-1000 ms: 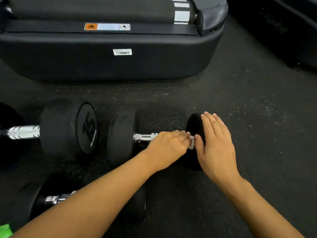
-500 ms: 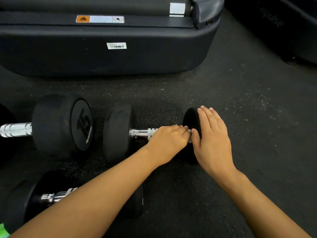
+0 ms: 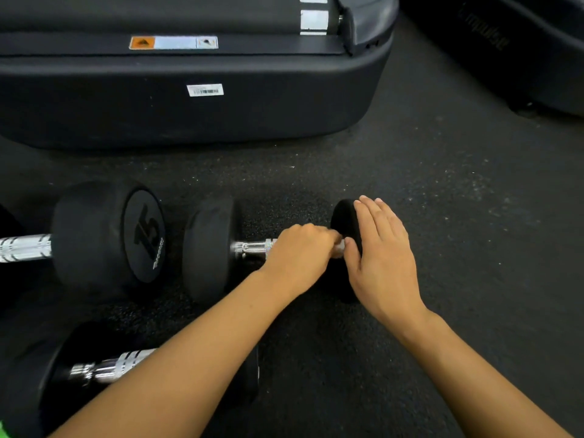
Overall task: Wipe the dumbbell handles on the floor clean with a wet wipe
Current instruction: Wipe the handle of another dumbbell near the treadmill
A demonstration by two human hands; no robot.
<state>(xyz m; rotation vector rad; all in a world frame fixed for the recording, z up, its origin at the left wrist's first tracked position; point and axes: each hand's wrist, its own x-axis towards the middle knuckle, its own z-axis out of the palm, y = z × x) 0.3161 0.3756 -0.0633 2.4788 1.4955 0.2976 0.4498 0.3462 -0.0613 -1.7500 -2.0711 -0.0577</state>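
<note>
A black dumbbell (image 3: 208, 248) lies crosswise on the dark rubber floor, its chrome handle (image 3: 252, 248) showing between the heads. My left hand (image 3: 300, 257) curls over the right part of that handle, gripping a white wet wipe (image 3: 338, 248) whose edge peeks out by the fingertips. My right hand (image 3: 382, 257) lies flat with straight fingers against the dumbbell's right head (image 3: 343, 216), steadying it.
A larger dumbbell marked 15 (image 3: 107, 235) lies to the left, and another dumbbell (image 3: 104, 368) sits near my left forearm. A treadmill base (image 3: 189, 102) fills the back; a second machine (image 3: 521, 58) stands at the far right. Open floor (image 3: 458, 200) lies right.
My left hand has stayed on the right end of the handle with only slight shifts. The right hand keeps resting on the head. The camera view has moved a little.
</note>
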